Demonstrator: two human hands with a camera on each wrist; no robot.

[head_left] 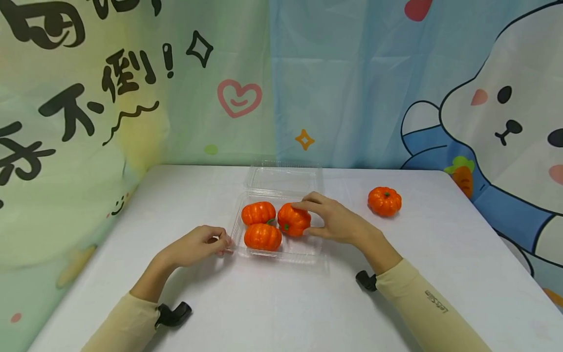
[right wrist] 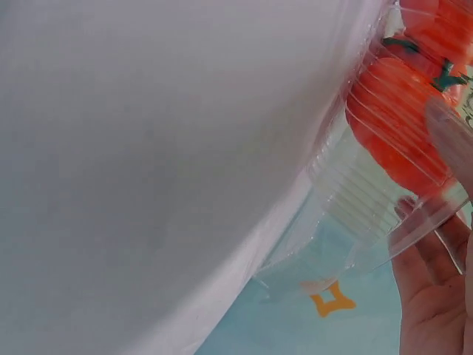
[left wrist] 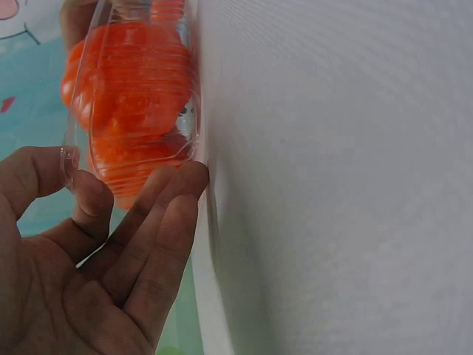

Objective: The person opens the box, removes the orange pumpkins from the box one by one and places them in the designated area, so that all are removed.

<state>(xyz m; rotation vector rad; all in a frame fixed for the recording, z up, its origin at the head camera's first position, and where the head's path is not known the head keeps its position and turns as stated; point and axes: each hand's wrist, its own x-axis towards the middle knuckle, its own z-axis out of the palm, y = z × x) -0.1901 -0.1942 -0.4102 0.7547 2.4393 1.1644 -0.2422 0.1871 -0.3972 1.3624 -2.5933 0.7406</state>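
Note:
A clear plastic clamshell box (head_left: 308, 247) lies with its lid (head_left: 286, 178) folded back behind it. In it are three small orange pumpkins: one at the back left (head_left: 258, 213), one at the front left (head_left: 262, 237), and one on the right (head_left: 293, 220). My right hand (head_left: 336, 217) grips the right pumpkin (right wrist: 392, 111) between thumb and fingers, inside the box. At the box's left side, my left hand (head_left: 195, 247) pinches the rim (left wrist: 69, 159) between thumb and index finger; its other fingers (left wrist: 166, 237) extend along the outer wall.
Another orange pumpkin (head_left: 384, 201) sits on the white table (head_left: 281, 303) to the right, beyond the right hand. A printed cloth (head_left: 352, 88) with cartoon drawings hangs behind the table. Each wrist carries a black camera mount (head_left: 173, 314).

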